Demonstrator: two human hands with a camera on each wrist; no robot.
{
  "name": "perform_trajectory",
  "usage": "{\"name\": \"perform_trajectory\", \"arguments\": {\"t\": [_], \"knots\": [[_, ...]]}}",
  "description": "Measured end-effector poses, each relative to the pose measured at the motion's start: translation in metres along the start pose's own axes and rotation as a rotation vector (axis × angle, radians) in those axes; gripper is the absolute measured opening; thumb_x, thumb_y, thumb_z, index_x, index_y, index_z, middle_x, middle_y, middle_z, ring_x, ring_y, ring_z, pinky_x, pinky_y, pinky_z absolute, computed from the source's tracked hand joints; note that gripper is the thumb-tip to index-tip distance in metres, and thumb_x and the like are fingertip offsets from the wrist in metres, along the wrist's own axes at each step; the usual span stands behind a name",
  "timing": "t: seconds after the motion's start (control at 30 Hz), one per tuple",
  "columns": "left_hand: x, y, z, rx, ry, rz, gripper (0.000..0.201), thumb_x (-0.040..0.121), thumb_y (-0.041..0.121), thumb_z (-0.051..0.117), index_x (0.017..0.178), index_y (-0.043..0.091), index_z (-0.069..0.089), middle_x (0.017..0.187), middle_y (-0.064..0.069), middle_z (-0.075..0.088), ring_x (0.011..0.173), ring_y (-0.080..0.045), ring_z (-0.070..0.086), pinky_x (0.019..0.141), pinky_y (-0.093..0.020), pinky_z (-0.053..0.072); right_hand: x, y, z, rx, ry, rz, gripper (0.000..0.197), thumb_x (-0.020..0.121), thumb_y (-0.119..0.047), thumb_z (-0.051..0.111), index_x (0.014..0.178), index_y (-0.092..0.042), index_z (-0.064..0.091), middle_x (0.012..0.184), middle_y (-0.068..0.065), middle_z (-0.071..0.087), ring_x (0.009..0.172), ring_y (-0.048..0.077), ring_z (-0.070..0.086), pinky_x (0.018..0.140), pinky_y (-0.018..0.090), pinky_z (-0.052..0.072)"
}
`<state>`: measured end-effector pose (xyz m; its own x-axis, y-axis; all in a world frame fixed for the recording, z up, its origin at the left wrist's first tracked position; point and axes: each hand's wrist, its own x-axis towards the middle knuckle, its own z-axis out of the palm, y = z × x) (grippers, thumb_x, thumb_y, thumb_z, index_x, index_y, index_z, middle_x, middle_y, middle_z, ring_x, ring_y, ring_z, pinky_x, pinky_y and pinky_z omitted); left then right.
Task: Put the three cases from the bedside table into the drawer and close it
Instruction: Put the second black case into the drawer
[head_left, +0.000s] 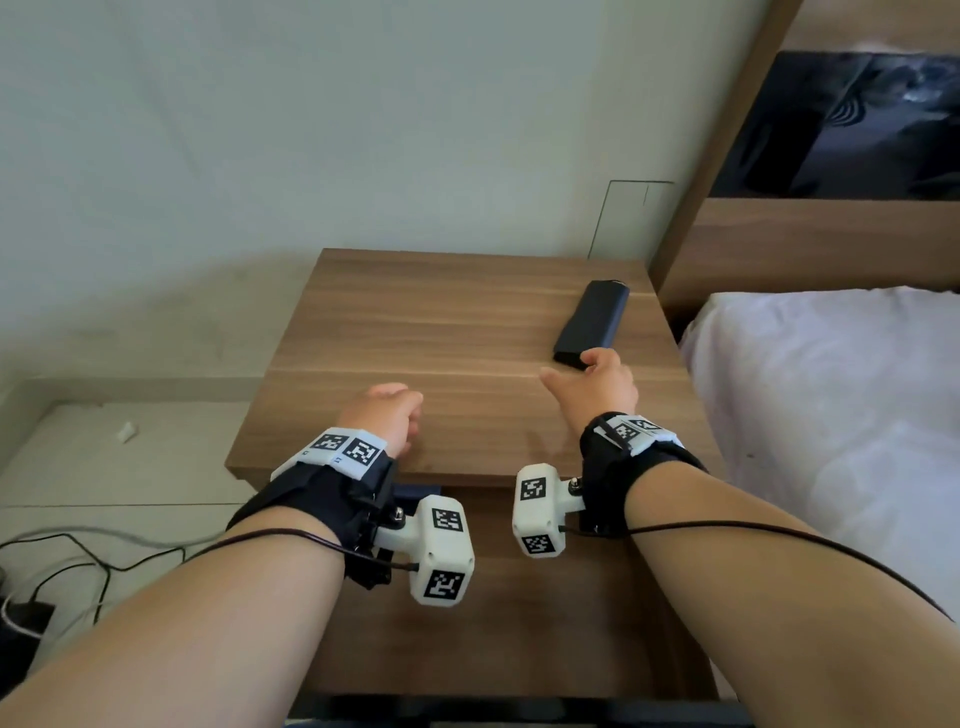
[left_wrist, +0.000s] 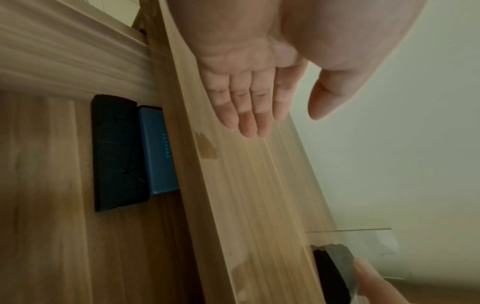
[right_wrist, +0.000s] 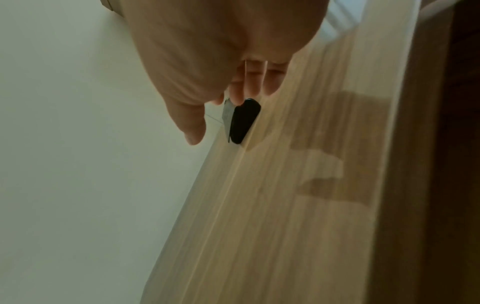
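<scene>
A dark case (head_left: 592, 323) lies on the bedside table top (head_left: 415, 332), at its back right. My right hand (head_left: 582, 366) reaches to the case's near end; its fingertips (right_wrist: 249, 90) touch that end, thumb spread apart to the left. My left hand (head_left: 395, 410) hovers over the table's front edge, with straight fingers (left_wrist: 249, 111) holding nothing. Below the top, the drawer (head_left: 493, 623) stands pulled out. A black case (left_wrist: 116, 152) and a blue case (left_wrist: 158, 150) lie side by side in it, at the back. The head view shows only a sliver of the blue case (head_left: 418, 491).
A bed with a white sheet (head_left: 831, 415) and a wooden headboard (head_left: 779, 249) borders the table on the right. A pale wall stands behind. Cables (head_left: 78, 561) lie on the floor at the left.
</scene>
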<state>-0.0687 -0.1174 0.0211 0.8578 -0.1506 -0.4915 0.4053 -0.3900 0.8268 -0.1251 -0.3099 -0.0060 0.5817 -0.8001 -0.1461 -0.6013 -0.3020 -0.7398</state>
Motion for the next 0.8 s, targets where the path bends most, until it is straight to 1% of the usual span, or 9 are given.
{"name": "perform_trajectory", "arguments": {"t": [0.07, 0.13, 0.2, 0.23, 0.33, 0.4, 0.57, 0.73, 0.8], "knots": [[0.008, -0.002, 0.003, 0.034, -0.005, -0.009, 0.022, 0.090, 0.016, 0.047, 0.069, 0.023, 0.052, 0.074, 0.000, 0.056, 0.087, -0.024, 0.056, 0.090, -0.040, 0.050, 0.012, 0.000, 0.000, -0.035, 0.043, 0.029, 0.070, 0.072, -0.045, 0.068, 0.132, -0.019, 0.045, 0.134, 0.007, 0.049, 0.126, 0.028, 0.042, 0.103, 0.038, 0.037], [0.012, -0.008, 0.008, 0.048, -0.028, -0.030, 0.009, 0.090, 0.020, 0.050, 0.092, 0.024, 0.057, 0.078, 0.002, 0.059, 0.087, -0.020, 0.058, 0.092, -0.038, 0.050, 0.024, -0.002, 0.002, -0.050, 0.062, 0.073, 0.075, 0.073, -0.044, 0.069, 0.137, -0.019, 0.038, 0.139, 0.007, 0.042, 0.130, 0.029, 0.036, 0.102, 0.038, 0.036], [0.021, -0.017, 0.012, 0.088, -0.047, -0.060, 0.029, 0.087, 0.025, 0.055, 0.115, 0.023, 0.059, 0.080, 0.003, 0.062, 0.081, -0.016, 0.059, 0.089, -0.035, 0.051, 0.035, -0.005, 0.008, -0.061, 0.064, 0.111, 0.081, 0.073, -0.044, 0.071, 0.140, -0.019, 0.033, 0.141, 0.008, 0.037, 0.130, 0.029, 0.033, 0.101, 0.039, 0.036], [0.025, -0.019, 0.013, 0.116, -0.055, -0.076, 0.036, 0.085, 0.026, 0.056, 0.121, 0.021, 0.058, 0.079, 0.004, 0.063, 0.075, -0.014, 0.059, 0.084, -0.034, 0.052, 0.041, -0.006, 0.012, -0.075, 0.058, 0.129, 0.085, 0.072, -0.045, 0.071, 0.141, -0.018, 0.030, 0.142, 0.008, 0.036, 0.130, 0.030, 0.032, 0.101, 0.040, 0.036], [0.032, -0.018, 0.013, 0.129, -0.067, -0.087, 0.036, 0.088, 0.022, 0.054, 0.124, 0.017, 0.055, 0.073, 0.005, 0.057, 0.063, -0.009, 0.051, 0.059, -0.022, 0.045, 0.055, -0.010, 0.021, -0.150, 0.060, 0.176, 0.094, 0.069, -0.048, 0.072, 0.143, -0.015, 0.025, 0.142, 0.011, 0.035, 0.130, 0.031, 0.033, 0.102, 0.042, 0.036], [0.036, -0.012, 0.013, 0.093, -0.079, -0.106, 0.036, 0.091, 0.017, 0.050, 0.127, 0.012, 0.052, 0.070, 0.002, 0.052, 0.058, -0.009, 0.045, 0.051, -0.018, 0.038, 0.063, -0.011, 0.027, -0.192, 0.073, 0.199, 0.095, 0.067, -0.050, 0.073, 0.141, -0.013, 0.026, 0.140, 0.012, 0.037, 0.129, 0.031, 0.035, 0.103, 0.044, 0.034], [0.043, -0.011, 0.012, 0.052, -0.081, -0.129, 0.037, 0.093, 0.011, 0.045, 0.130, 0.006, 0.050, 0.069, -0.002, 0.049, 0.057, -0.011, 0.043, 0.054, -0.021, 0.037, 0.070, -0.011, 0.033, -0.272, 0.124, 0.200, 0.089, 0.067, -0.048, 0.072, 0.136, -0.011, 0.031, 0.136, 0.012, 0.041, 0.125, 0.032, 0.038, 0.101, 0.046, 0.035], [0.047, -0.015, 0.010, 0.016, -0.060, -0.138, 0.036, 0.093, 0.010, 0.045, 0.127, 0.005, 0.052, 0.070, -0.003, 0.052, 0.058, -0.012, 0.046, 0.056, -0.022, 0.040, 0.060, -0.012, 0.034, -0.288, 0.122, 0.202, 0.074, 0.069, -0.035, 0.067, 0.131, -0.010, 0.035, 0.133, 0.012, 0.042, 0.123, 0.032, 0.039, 0.099, 0.045, 0.036], [0.044, -0.014, 0.009, 0.020, -0.071, -0.124, 0.036, 0.093, 0.011, 0.047, 0.128, 0.004, 0.051, 0.070, -0.002, 0.052, 0.059, -0.010, 0.046, 0.053, -0.020, 0.041, 0.052, -0.012, 0.034, -0.270, 0.095, 0.203, 0.072, 0.068, -0.031, 0.064, 0.131, -0.010, 0.035, 0.134, 0.012, 0.042, 0.124, 0.032, 0.038, 0.100, 0.044, 0.036]]}}
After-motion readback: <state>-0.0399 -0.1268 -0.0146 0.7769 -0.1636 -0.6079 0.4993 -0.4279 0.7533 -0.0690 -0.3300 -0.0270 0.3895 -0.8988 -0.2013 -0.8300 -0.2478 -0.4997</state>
